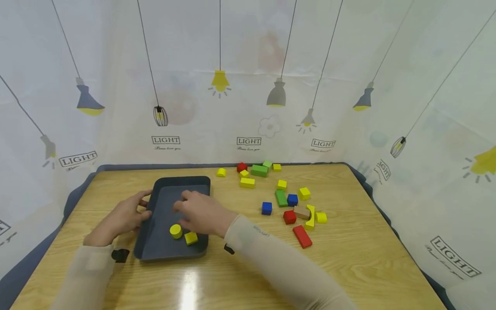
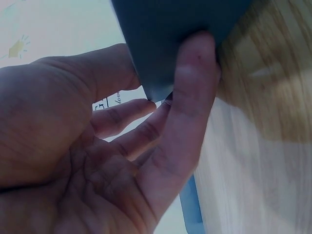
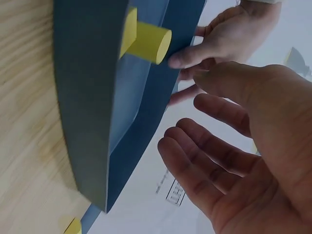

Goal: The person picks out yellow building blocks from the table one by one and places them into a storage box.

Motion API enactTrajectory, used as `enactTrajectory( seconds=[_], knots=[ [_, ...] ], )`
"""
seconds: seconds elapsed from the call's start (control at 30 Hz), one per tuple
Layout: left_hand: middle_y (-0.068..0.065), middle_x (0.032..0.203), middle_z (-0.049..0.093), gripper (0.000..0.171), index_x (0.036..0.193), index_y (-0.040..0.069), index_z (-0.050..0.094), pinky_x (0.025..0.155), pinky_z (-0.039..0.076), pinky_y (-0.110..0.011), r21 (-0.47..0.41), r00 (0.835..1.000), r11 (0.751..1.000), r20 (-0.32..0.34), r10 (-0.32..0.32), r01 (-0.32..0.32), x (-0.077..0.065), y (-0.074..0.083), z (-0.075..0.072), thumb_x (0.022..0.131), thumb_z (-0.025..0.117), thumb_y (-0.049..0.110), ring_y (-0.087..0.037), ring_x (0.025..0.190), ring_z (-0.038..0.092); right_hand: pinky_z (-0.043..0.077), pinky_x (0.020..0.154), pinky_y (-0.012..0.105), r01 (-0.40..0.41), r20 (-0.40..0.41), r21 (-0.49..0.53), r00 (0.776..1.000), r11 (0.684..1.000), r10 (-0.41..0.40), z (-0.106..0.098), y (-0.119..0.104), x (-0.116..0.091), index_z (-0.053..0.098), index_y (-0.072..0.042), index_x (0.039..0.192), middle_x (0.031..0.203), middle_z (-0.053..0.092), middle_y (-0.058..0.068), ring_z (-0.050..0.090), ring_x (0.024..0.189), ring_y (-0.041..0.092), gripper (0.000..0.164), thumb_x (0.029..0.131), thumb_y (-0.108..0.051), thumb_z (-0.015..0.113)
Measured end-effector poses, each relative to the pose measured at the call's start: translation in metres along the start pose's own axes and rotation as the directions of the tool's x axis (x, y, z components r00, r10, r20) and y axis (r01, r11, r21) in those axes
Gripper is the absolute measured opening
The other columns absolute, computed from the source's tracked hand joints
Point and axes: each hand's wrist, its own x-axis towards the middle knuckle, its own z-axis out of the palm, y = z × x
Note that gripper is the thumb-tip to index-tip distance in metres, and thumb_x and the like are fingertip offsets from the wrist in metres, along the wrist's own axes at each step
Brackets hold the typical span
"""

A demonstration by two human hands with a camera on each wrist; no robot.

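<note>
A dark grey tray (image 1: 176, 259) stands on the table, with a yellow cylinder (image 1: 176, 231) and a yellow block (image 1: 191, 238) inside near its front end. My left hand (image 1: 125, 215) holds the tray's left edge. In the left wrist view one finger lies along the outer wall while the thumb (image 2: 105, 68) passes behind the rim. Over the tray hovers my right hand (image 1: 203, 213), its fingers loosely bent. The right wrist view shows nothing between those fingers (image 3: 195, 168) and the thumb, apart from the yellow pieces.
Right of the tray lie several loose blocks, among them a blue cube (image 1: 266, 208), a red cube (image 1: 289, 217), a long red block (image 1: 302, 237) and a yellow arch (image 1: 310, 217). More blocks, including a green one (image 1: 259, 171), sit by the back edge. A printed curtain (image 1: 201, 120) surrounds the table.
</note>
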Motion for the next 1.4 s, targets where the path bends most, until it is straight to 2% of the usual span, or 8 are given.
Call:
enactTrajectory(
  seconds=[0.23, 0.53, 0.67, 0.87, 1.1, 1.2, 1.4],
  knots=[
    [-0.037, 0.136, 0.045, 0.072, 0.16, 0.007, 0.019, 0.057, 0.056, -0.037, 0.01, 1.0, 1.0, -0.012, 0.002, -0.002, -0.001, 0.0, 0.0, 0.1, 0.059, 0.007, -0.022, 0.064, 0.06, 0.046, 0.066, 0.017, -0.071, -0.051, 0.026, 0.996, 0.997, 0.072, -0.004, 0.021, -0.014, 0.065, -0.026, 0.13, 0.112, 0.052, -0.004, 0.048, 0.086, 0.006, 0.035, 0.097, -0.036, 0.068],
    [-0.036, 0.137, 0.045, 0.072, 0.16, 0.007, 0.019, 0.057, 0.056, -0.037, 0.011, 1.0, 1.0, -0.011, 0.012, -0.012, 0.0, 0.001, -0.001, 0.1, 0.059, 0.007, -0.022, 0.065, 0.062, 0.045, 0.064, 0.017, -0.153, -0.152, 0.107, 0.974, 0.982, 0.168, -0.002, 0.055, -0.05, 0.066, -0.023, 0.128, 0.108, 0.052, -0.003, 0.048, 0.082, 0.007, 0.035, 0.095, -0.035, 0.07],
    [-0.036, 0.136, 0.046, 0.072, 0.16, 0.007, 0.019, 0.057, 0.055, -0.037, 0.013, 1.0, 1.0, -0.018, 0.012, -0.012, 0.001, 0.0, -0.001, 0.1, 0.059, 0.007, -0.022, 0.066, 0.062, 0.048, 0.066, 0.019, -0.21, -0.155, 0.126, 0.961, 0.97, 0.228, -0.002, 0.068, -0.071, 0.066, -0.023, 0.129, 0.112, 0.052, -0.003, 0.051, 0.083, 0.008, 0.037, 0.095, -0.037, 0.07],
    [-0.036, 0.137, 0.045, 0.073, 0.161, 0.008, 0.019, 0.057, 0.055, -0.036, 0.026, 1.0, 1.0, -0.016, -0.004, 0.005, 0.001, 0.0, 0.0, 0.1, 0.059, 0.007, -0.022, 0.065, 0.06, 0.051, 0.08, 0.025, -0.266, -0.174, 0.142, 0.941, 0.953, 0.289, -0.003, 0.088, -0.109, 0.065, -0.022, 0.129, 0.116, 0.054, -0.002, 0.052, 0.092, 0.01, 0.04, 0.093, -0.037, 0.073],
    [-0.035, 0.137, 0.045, 0.073, 0.161, 0.009, 0.018, 0.058, 0.056, -0.037, 0.019, 1.0, 1.0, -0.015, -0.011, 0.011, 0.001, 0.002, 0.002, 0.1, 0.059, 0.007, -0.023, 0.067, 0.061, 0.051, 0.082, 0.026, -0.341, -0.199, 0.168, 0.907, 0.925, 0.371, 0.0, 0.11, -0.159, 0.065, -0.024, 0.128, 0.121, 0.053, -0.006, 0.053, 0.096, 0.009, 0.04, 0.092, -0.04, 0.074],
    [-0.035, 0.137, 0.045, 0.073, 0.161, 0.009, 0.018, 0.058, 0.056, -0.037, 0.013, 1.0, 1.0, -0.014, -0.011, 0.011, 0.0, 0.002, 0.002, 0.1, 0.059, 0.007, -0.023, 0.068, 0.061, 0.051, 0.087, 0.029, -0.356, -0.212, 0.166, 0.898, 0.92, 0.386, 0.004, 0.12, -0.176, 0.065, -0.022, 0.128, 0.121, 0.053, -0.006, 0.054, 0.102, 0.011, 0.043, 0.09, -0.038, 0.076],
    [-0.036, 0.138, 0.044, 0.073, 0.161, 0.009, 0.018, 0.057, 0.056, -0.037, 0.014, 1.0, 1.0, -0.019, -0.011, 0.011, 0.0, 0.001, 0.002, 0.101, 0.058, 0.007, -0.022, 0.068, 0.062, 0.052, 0.083, 0.033, -0.344, -0.254, 0.186, 0.888, 0.921, 0.383, 0.006, 0.134, -0.207, 0.066, -0.016, 0.129, 0.119, 0.054, 0.0, 0.052, 0.101, 0.016, 0.047, 0.086, -0.031, 0.081]
  ],
)
